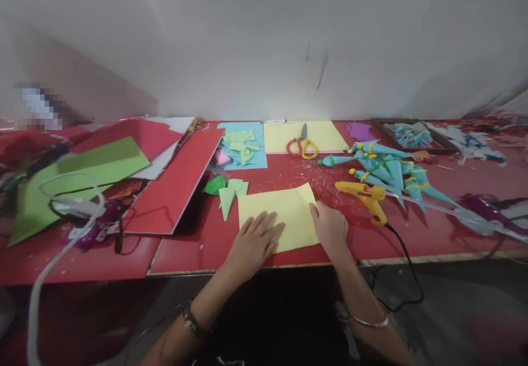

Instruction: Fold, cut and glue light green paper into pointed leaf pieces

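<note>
A pale yellow sheet of paper (pixel 295 212) lies on the red table in front of me. My left hand (pixel 258 239) rests flat on its left part, fingers stretched out. At the sheet's right edge, my right hand (pixel 329 224) grips the paper between thumb and curled fingers, and that side's upper corner rises a little. Just right of this hand lies a yellow glue gun (pixel 365 193) with a clear stick in its back. Light green paper pieces (pixel 228 198) and a small green packet (pixel 215 184) sit beyond the sheet's left corner.
Scissors (pixel 304 145) rest on more yellow sheets (pixel 330 132) at the back. Blue paper cones (pixel 390 171) are heaped at right, before a tray of scraps (pixel 412 135). A red board (pixel 173 184), green sheet (pixel 94 168) and purple power strip (pixel 93 228) occupy the left.
</note>
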`<state>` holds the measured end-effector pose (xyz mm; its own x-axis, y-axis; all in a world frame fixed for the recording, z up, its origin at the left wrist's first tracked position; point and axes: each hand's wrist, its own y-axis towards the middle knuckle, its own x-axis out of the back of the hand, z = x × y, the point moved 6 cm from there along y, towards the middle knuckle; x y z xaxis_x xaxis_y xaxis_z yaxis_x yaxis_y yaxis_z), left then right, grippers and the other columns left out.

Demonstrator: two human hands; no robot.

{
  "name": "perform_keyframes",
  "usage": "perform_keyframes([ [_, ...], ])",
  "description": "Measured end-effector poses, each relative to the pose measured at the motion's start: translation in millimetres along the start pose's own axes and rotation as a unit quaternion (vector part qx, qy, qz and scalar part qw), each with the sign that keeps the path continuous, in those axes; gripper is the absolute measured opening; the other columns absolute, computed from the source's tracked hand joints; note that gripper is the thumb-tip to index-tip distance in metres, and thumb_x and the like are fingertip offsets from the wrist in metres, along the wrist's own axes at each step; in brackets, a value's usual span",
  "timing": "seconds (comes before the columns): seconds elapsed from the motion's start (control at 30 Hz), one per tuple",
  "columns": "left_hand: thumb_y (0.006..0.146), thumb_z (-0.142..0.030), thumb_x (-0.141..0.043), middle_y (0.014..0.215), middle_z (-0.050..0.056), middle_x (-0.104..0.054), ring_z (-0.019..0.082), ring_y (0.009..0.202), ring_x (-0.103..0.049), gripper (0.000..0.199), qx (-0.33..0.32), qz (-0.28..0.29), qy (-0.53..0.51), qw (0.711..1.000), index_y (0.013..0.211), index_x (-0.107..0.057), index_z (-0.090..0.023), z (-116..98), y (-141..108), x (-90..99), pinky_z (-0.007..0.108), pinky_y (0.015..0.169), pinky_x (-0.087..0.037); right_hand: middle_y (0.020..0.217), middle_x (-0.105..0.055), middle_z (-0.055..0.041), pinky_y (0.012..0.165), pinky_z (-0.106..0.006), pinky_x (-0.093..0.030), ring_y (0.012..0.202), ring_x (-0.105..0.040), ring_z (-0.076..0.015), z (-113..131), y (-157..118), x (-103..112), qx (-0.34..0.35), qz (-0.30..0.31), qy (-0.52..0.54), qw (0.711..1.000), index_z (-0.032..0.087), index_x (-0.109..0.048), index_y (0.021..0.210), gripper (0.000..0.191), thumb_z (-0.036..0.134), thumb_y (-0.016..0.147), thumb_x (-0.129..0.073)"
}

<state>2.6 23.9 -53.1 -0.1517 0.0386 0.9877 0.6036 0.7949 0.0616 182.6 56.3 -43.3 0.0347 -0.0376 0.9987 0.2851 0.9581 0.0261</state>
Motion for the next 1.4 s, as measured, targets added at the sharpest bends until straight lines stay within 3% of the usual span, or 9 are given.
perform_keyframes([
  [0.27, 0.087, -0.044, -0.035, 0.142, 0.004, -0.031, 0.02, 0.13, -0.028, 0.047, 0.012, -0.014, 0.04, 0.999, 0.132, -0.035, -0.03, 37.0, -36.3, 4.4, 0.037, 0.103, -0.029, 0.07, -0.065, -0.0097, 0.058, -0.028, -0.033, 0.066, -0.059, -0.0206, -3.4, 2.8, -0.4, -0.008, 0.011, 0.021, 1.0, 0.017, -0.062, 0.087, 0.033, 0.034, 0.089, -0.033],
  [0.37, 0.087, -0.045, -0.035, 0.142, 0.004, -0.031, 0.02, 0.129, -0.028, 0.048, 0.006, -0.017, 0.048, 0.999, 0.132, -0.034, -0.03, 40.0, -38.5, 5.0, 0.037, 0.103, -0.028, 0.083, -0.064, -0.0141, 0.068, -0.033, -0.038, 0.081, -0.057, -0.0243, 1.0, -6.5, 10.8, 0.017, -0.074, 0.046, 0.996, 0.013, -0.058, 0.104, 0.03, 0.029, 0.086, -0.039],
  [0.47, 0.086, -0.045, -0.037, 0.142, 0.004, -0.03, 0.02, 0.129, -0.028, 0.049, 0.003, -0.02, 0.053, 0.998, 0.132, -0.033, -0.03, 40.2, -37.4, 4.3, 0.037, 0.104, -0.027, 0.112, -0.055, -0.0186, 0.085, -0.039, -0.036, 0.107, -0.046, -0.0272, 26.9, -41.0, 25.5, 0.168, -0.203, 0.089, 0.96, 0.011, -0.045, 0.123, 0.04, 0.023, 0.084, -0.042],
  [0.53, 0.086, -0.044, -0.037, 0.142, 0.005, -0.031, 0.021, 0.13, -0.027, 0.048, 0.004, -0.02, 0.055, 0.998, 0.132, -0.034, -0.029, 40.1, -36.7, 3.4, 0.037, 0.104, -0.027, 0.113, -0.055, -0.0129, 0.09, -0.037, -0.035, 0.11, -0.045, -0.0236, 56.5, -75.7, 21.1, 0.361, -0.177, 0.113, 0.909, 0.019, -0.045, 0.124, 0.04, 0.02, 0.084, -0.041],
  [0.63, 0.087, -0.044, -0.034, 0.142, 0.007, -0.03, 0.021, 0.13, -0.026, 0.048, 0.001, -0.01, 0.055, 0.998, 0.133, -0.034, -0.027, 39.5, -36.5, 2.4, 0.037, 0.103, -0.028, 0.119, -0.054, -0.0082, 0.094, -0.035, -0.034, 0.112, -0.043, -0.021, 75.4, -110.1, 9.2, 0.452, -0.096, 0.157, 0.873, 0.022, -0.047, 0.123, 0.041, 0.029, 0.083, -0.045],
  [0.83, 0.087, -0.047, -0.032, 0.144, 0.006, -0.026, 0.021, 0.131, -0.024, 0.052, -0.009, 0.022, 0.031, 0.999, 0.135, -0.03, -0.026, 41.6, -37.4, 7.0, 0.037, 0.103, -0.028, 0.12, -0.055, -0.0057, 0.098, -0.037, -0.031, 0.114, -0.043, -0.0204, 66.5, -118.4, 5.0, 0.439, -0.058, 0.2, 0.874, 0.022, -0.051, 0.119, 0.037, 0.031, 0.083, -0.044],
  [1.0, 0.087, -0.047, -0.032, 0.146, 0.005, -0.021, 0.021, 0.133, -0.02, 0.053, -0.021, 0.074, 0.001, 0.997, 0.136, -0.028, -0.025, 47.1, -38.5, 9.6, 0.037, 0.105, -0.025, 0.12, -0.055, -0.0038, 0.097, -0.038, -0.032, 0.113, -0.044, -0.0214, 44.9, -113.6, 8.7, 0.392, -0.072, 0.182, 0.899, 0.023, -0.056, 0.114, 0.034, 0.029, 0.082, -0.046],
  [1.23, 0.087, -0.049, -0.032, 0.147, 0.002, -0.017, 0.02, 0.133, -0.017, 0.057, -0.031, 0.103, -0.042, 0.993, 0.138, -0.019, -0.028, 56.1, -40.1, 8.4, 0.037, 0.106, -0.022, 0.115, -0.058, -0.0044, 0.097, -0.04, -0.033, 0.113, -0.047, -0.0219, -2.1, -101.1, 10.8, 0.301, -0.143, 0.153, 0.93, 0.025, -0.061, 0.107, 0.029, 0.027, 0.081, -0.048],
  [1.4, 0.086, -0.049, -0.035, 0.147, 0.002, -0.017, 0.02, 0.133, -0.017, 0.061, -0.045, 0.092, -0.06, 0.993, 0.139, -0.012, -0.028, 59.4, -42.1, 9.2, 0.038, 0.106, -0.023, 0.121, -0.054, -0.0045, 0.096, -0.043, -0.034, 0.116, -0.045, -0.0235, -38.9, -96.1, 5.9, 0.276, -0.163, 0.096, 0.942, 0.025, -0.059, 0.111, 0.032, 0.025, 0.08, -0.048],
])
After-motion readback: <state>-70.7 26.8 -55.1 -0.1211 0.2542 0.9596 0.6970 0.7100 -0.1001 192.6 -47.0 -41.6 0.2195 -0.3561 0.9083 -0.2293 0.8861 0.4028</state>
